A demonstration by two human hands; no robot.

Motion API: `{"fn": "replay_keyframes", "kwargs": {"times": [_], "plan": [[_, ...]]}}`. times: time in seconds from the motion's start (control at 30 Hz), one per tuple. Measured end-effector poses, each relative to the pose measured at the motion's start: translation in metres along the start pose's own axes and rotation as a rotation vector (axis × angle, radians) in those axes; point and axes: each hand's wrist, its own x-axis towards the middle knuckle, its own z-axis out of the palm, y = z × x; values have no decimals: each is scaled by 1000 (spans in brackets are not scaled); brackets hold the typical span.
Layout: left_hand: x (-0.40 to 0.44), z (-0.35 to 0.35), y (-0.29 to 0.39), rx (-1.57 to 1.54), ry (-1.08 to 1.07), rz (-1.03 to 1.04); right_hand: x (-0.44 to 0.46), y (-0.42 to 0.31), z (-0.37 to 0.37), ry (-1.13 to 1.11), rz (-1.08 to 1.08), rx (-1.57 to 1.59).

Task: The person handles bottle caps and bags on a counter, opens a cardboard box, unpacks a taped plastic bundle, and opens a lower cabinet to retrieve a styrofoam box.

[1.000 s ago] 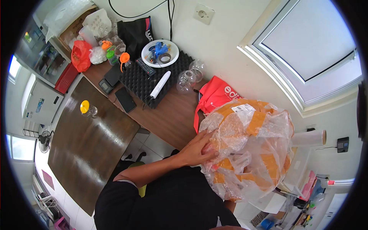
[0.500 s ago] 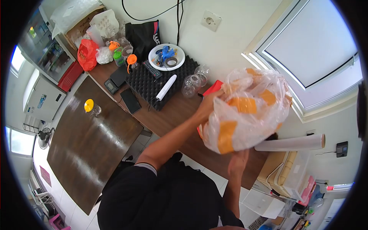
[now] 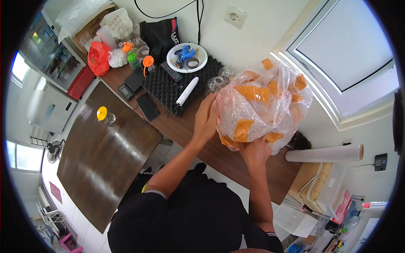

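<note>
A large bundle of clear bubble wrap with orange tape (image 3: 263, 101) is held up over the right part of the brown side table (image 3: 185, 133). My left hand (image 3: 205, 118) lies against the bundle's left side, its fingers extended and partly hidden at the tips. At the bundle's lower edge is my right hand (image 3: 256, 152), its fingers closed on the plastic. Clear plastic bottles (image 3: 217, 83) stand just left of the bundle, partly covered by it.
Black foam (image 3: 162, 86) bears a white plate (image 3: 169, 55), a remote (image 3: 172, 72) and a white device (image 3: 187, 91). A phone (image 3: 147, 107) lies beside it. A yellow-topped bottle (image 3: 102, 114) stands on the dark table (image 3: 101, 164). A plastic roll (image 3: 325, 153) is at right.
The bundle has been raised and turned, moving up and away from my body. My right hand has come into view at its lower edge, and the red bag is now hidden.
</note>
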Motion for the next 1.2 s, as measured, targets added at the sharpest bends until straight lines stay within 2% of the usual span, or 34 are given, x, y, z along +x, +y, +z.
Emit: {"fn": "replay_keyframes", "kwargs": {"times": [0.13, 0.23, 0.3, 0.4, 0.5, 0.6, 0.63, 0.73, 0.83, 0.9, 0.93, 1.0, 1.1, 1.13, 1.2], "plan": [[-72, -23, 43, 220, -27, 448, 0, 1, 1, 42, -46, 28], [-99, -25, 21, 307, -527, 717, -3, 14, 30, 62, -77, -38], [-101, -10, 19, 496, -559, 609, -8, 22, 43, -41, 32, -86], [-72, 18, 24, 720, -583, 430, -27, 2, 4, 68, 14, 6], [-44, 45, 4, 887, -503, 441, -45, 18, 10, 330, -168, 355], [-21, 60, 7, 875, -476, 352, -83, 38, 18, 254, -70, 663], [-18, 63, 6, 905, -450, 351, -98, 43, 15, 273, -72, 658], [-15, 65, 12, 890, -442, 309, -148, 59, 28, 213, 52, 755], [-20, 51, 19, 774, -510, 387, -207, 89, 51, -114, 153, 736], [-35, 39, 26, 746, -513, 478, -243, 100, 48, -448, 271, 604], [-43, 34, 30, 731, -509, 523, -263, 105, 54, -531, 311, 550], [-61, 21, 38, 709, -529, 485, -302, 114, 75, -704, 381, 447], [-95, 11, 56, 730, -485, 520, -349, 127, 95, -710, 499, 496], [-108, 8, 62, 744, -452, 547, -363, 135, 103, -633, 510, 548], [-130, 7, 69, 633, -524, 575, -393, 151, 115, -493, 522, 645]]}}
